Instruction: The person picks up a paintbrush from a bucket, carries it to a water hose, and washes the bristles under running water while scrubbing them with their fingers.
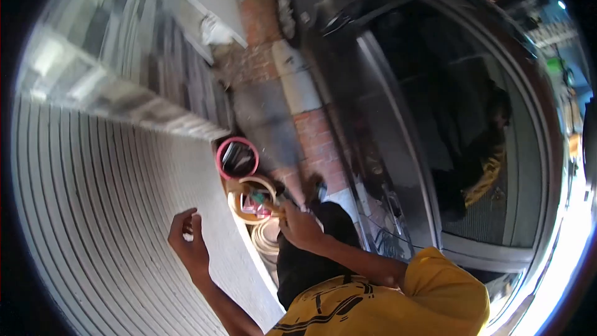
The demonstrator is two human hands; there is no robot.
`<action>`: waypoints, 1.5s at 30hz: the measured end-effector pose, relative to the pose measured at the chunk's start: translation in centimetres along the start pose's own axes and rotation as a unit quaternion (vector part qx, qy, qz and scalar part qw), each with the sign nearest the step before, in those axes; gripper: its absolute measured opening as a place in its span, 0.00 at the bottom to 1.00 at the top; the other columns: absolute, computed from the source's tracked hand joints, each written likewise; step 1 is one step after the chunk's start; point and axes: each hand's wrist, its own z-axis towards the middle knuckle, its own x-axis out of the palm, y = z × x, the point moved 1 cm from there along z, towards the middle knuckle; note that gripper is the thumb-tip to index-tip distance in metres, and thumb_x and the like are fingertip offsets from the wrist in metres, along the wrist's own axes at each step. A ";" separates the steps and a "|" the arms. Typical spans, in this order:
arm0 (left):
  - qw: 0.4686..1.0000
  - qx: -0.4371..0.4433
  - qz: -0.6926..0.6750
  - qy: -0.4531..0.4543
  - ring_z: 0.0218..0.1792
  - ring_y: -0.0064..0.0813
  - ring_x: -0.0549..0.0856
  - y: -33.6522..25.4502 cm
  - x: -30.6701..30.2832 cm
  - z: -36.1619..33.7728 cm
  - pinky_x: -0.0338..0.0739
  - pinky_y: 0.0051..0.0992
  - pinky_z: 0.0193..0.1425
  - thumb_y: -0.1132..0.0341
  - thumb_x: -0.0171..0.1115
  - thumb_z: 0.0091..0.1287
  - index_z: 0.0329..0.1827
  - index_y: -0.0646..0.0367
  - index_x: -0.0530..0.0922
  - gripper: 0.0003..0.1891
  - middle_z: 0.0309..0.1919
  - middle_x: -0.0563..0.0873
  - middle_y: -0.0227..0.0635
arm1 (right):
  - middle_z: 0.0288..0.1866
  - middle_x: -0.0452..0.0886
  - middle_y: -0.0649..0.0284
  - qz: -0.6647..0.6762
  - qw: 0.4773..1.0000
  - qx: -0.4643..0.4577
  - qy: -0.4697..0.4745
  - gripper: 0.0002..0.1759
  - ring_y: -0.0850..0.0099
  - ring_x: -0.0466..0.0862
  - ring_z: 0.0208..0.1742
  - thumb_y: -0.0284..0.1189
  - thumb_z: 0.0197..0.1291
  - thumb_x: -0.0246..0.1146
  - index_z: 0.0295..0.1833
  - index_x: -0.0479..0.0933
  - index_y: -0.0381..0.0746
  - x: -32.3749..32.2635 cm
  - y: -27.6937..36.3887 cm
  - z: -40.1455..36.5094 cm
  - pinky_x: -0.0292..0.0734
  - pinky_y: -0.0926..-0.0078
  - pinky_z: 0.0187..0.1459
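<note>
My left hand (188, 244) is raised in front of a grey corrugated shutter (118, 211), its fingers loosely curled, with a gap to the thumb and nothing in it. Beside my dark trousers, my right hand (301, 227) is closed round a yellowish-brown, stick-like thing (272, 207), too blurred to name. This thing reaches over a cream round container (235, 204) with red and green items inside. Just beyond stands a pink-rimmed bucket (256, 159) holding dark objects. A pale coil (266, 236) lies below the container.
A dark, shiny car (348, 106) fills the right side, close to my right arm, its window reflecting a yellow shirt. A narrow strip of brick paving (314, 134) runs between car and wall. Lit shelves (556, 34) stand at the far right.
</note>
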 end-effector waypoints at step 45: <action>0.990 0.002 -0.138 -0.040 0.19 0.19 0.74 -0.6 -1.9 -26.1 0.69 0.22 0.24 0.58 0.54 0.82 0.56 0.64 0.83 0.17 0.26 0.84 0.32 | 0.43 0.77 0.54 -0.123 0.875 -0.377 -0.277 0.20 0.59 0.85 0.33 0.27 0.55 0.72 0.51 0.76 0.36 -29.5 13.9 -16.7 0.84 0.64 0.33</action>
